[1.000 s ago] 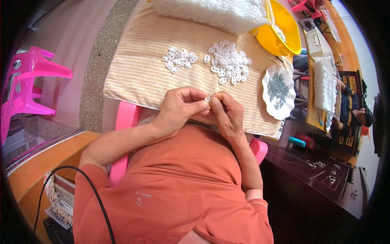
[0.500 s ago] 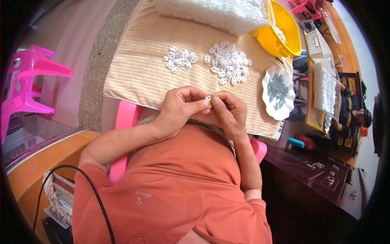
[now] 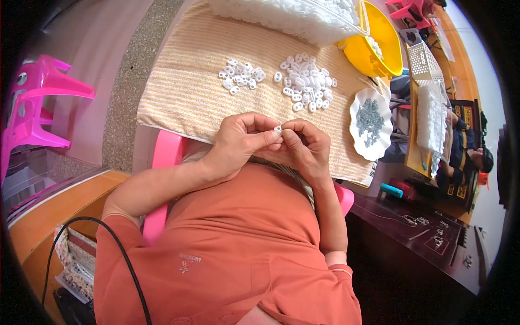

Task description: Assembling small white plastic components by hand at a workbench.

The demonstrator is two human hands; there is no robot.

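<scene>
A small white plastic piece with a hole point(image 3: 278, 129) is pinched between the thumb and fingers of my left hand point(image 3: 242, 138), just past the near edge of the towel-covered table. My right hand point(image 3: 307, 146) meets it from the other side, thumb and forefinger pressed together at the piece; whatever lies between those fingertips is hidden. Beyond my hands a smaller pile of white pieces point(image 3: 241, 76) lies on the left, and a bigger pile of white oval two-hole pieces point(image 3: 307, 82) on the right. Small grey parts point(image 3: 370, 122) fill a white scalloped dish point(image 3: 357, 142).
A clear bin point(image 3: 271, 27) heaped with white pieces stands at the far edge of the striped towel point(image 3: 184, 70), beside a yellow basin point(image 3: 391, 46). Pink stools point(image 3: 54, 84) stand at left. Another person point(image 3: 468, 154) sits at right, near a bench with a white-filled tray point(image 3: 431, 119).
My hands stay together at nearly the same spot, with the white piece turned slightly between the fingertips. The whole view has shifted a little. The piles look unchanged.
</scene>
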